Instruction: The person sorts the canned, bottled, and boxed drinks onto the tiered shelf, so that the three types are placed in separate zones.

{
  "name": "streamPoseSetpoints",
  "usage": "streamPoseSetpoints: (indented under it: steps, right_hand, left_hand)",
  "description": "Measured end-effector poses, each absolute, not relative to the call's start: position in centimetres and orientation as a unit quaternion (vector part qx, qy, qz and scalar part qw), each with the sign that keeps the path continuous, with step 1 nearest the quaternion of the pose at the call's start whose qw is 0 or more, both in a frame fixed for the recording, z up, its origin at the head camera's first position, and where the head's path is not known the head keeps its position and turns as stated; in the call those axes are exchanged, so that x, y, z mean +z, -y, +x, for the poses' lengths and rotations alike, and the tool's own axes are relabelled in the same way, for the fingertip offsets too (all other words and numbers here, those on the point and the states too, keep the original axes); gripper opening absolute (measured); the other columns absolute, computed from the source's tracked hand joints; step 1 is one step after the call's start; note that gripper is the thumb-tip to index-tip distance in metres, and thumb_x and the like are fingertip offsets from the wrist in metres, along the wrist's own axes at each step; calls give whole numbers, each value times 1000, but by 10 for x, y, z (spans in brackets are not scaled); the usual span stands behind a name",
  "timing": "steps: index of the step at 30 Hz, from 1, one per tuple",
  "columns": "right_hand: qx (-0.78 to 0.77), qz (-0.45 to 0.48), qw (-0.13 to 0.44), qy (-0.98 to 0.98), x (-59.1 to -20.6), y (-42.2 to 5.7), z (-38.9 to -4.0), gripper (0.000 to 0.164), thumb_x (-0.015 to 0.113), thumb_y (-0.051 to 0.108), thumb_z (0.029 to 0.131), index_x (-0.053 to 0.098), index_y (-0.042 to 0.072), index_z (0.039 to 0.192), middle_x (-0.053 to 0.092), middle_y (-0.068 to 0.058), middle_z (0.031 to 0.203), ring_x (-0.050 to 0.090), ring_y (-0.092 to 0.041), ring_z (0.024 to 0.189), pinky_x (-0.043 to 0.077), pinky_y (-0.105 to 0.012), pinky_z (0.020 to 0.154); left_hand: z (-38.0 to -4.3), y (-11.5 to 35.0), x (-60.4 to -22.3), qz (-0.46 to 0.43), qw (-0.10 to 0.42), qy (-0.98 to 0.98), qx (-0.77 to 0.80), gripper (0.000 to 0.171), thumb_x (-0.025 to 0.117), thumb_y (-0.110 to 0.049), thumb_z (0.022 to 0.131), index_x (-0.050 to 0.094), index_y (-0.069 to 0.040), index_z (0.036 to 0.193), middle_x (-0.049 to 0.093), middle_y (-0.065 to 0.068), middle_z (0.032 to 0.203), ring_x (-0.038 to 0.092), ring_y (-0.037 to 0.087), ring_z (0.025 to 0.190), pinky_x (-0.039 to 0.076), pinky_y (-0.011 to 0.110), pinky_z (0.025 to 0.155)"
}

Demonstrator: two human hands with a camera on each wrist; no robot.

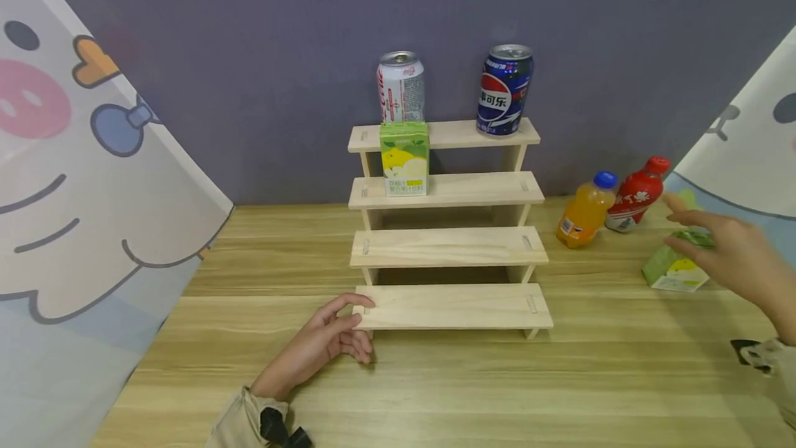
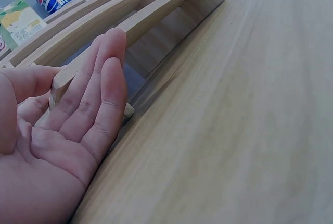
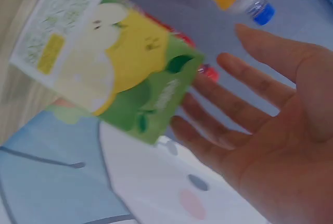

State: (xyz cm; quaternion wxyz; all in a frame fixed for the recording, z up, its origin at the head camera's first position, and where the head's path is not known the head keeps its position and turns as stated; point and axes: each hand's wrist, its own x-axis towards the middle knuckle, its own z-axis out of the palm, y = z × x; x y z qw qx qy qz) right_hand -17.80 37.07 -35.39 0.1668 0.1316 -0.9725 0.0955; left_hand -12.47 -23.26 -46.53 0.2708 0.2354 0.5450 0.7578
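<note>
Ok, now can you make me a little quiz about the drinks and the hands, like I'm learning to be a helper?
1. What colour is the cap on the orange drink bottle?
2. True or false: the left hand is holding the blue can.
3. Which is nearest the right hand?
A) the red bottle
B) the juice box that is not on the wooden shelf
C) the silver can

Key:
1. Blue.
2. False; it grips one end of the bottom step.
3. B.
</note>
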Motion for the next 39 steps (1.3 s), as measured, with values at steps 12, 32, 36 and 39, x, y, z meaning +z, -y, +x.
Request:
streamPoseSetpoints:
  steps: [12,32,36,39]
  right_hand:
    - [129,40,81,988,-365,-404,-180,69,70,39,94,45,-15,130,43,-49,125,42,-68,102,37,-77,78]
    - [102,102,127,981,-378,-420,-183,50,75,21,90,59,-9,126,53,-47,114,48,-23,45,36,-29,42]
    - [107,96,155,977,-376,-412,-180,48,76,25,90,63,-9,122,64,-36,77,39,-15,44,30,-25,40]
    - [103,106,179,973,-375,-407,-179,45,75,25,91,65,-9,118,51,-8,47,37,-10,42,29,-24,39]
  left_hand:
    - [-123,232,-465,224,271,-547,760,35,34,-13,110,37,-2,144,73,13,95,72,26,85,60,36,78]
    - [-123,234,-466,231,265,-547,760,36,33,-11,110,36,0,144,73,14,95,72,26,85,60,37,78]
    - [-123,233,-466,227,262,-548,761,36,34,-11,110,37,-1,144,73,15,95,72,27,84,60,37,77]
    - [-124,233,-466,232,262,-547,760,36,34,-11,110,36,0,144,73,15,95,72,26,84,60,37,77]
